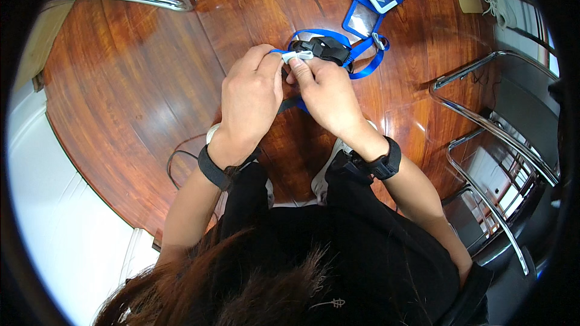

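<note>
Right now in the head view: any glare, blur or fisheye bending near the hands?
Head view: sharp at both hands, left hand and right hand, pinching a small white clip on the blue lanyard; soft window glare streaks the wooden table; the chrome chair frames bend near the rim; corners vignette to black.

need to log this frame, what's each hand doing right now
Left hand: closed, pinching the white clip on the blue lanyard.
Right hand: closed, fingers on the same clip.
</note>
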`<state>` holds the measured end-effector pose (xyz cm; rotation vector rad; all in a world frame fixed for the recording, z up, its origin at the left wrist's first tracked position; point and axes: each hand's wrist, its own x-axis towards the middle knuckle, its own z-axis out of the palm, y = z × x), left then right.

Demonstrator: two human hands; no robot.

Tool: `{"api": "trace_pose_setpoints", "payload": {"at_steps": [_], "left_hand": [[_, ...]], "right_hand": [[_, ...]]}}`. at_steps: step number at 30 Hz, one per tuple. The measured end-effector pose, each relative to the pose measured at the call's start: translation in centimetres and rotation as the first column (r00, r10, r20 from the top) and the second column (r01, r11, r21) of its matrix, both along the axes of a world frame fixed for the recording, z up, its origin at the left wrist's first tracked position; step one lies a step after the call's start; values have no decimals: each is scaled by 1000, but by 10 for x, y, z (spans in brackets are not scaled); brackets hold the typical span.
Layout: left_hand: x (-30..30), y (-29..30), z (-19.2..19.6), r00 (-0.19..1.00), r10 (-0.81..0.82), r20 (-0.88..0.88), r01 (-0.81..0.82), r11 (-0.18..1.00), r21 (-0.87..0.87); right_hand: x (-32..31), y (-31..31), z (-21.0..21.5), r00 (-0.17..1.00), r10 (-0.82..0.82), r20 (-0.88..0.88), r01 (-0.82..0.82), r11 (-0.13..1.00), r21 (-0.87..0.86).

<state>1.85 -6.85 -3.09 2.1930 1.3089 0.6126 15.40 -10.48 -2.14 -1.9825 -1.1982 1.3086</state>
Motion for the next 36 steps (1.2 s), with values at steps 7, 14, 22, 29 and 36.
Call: {"api": "trace_pose_setpoints", "payload": {"at_steps": [7, 14, 22, 29, 36], "left_hand": [[-5, 2, -16, 990, -41, -137, 39, 999, -12], [-7, 0, -24, 952, -259, -165, 240, 963, -126], [-11, 10, -16, 916, -402, -14, 393, 902, -180], [-14, 14, -6, 899, -395, 190, 433, 870, -236], [-13, 7, 6, 895, -90, 438, 324, 805, -496]], "right_hand": [[-8, -4, 9, 922, 286, 262, -275, 958, -77], [4, -6, 13, 693, 489, 530, -611, 789, 71], [35, 11, -6, 849, 429, 309, -516, 800, 307], [46, 15, -3, 917, 18, -398, -105, 974, -200], [52, 13, -4, 694, -308, -651, 24, 914, -406]]}}
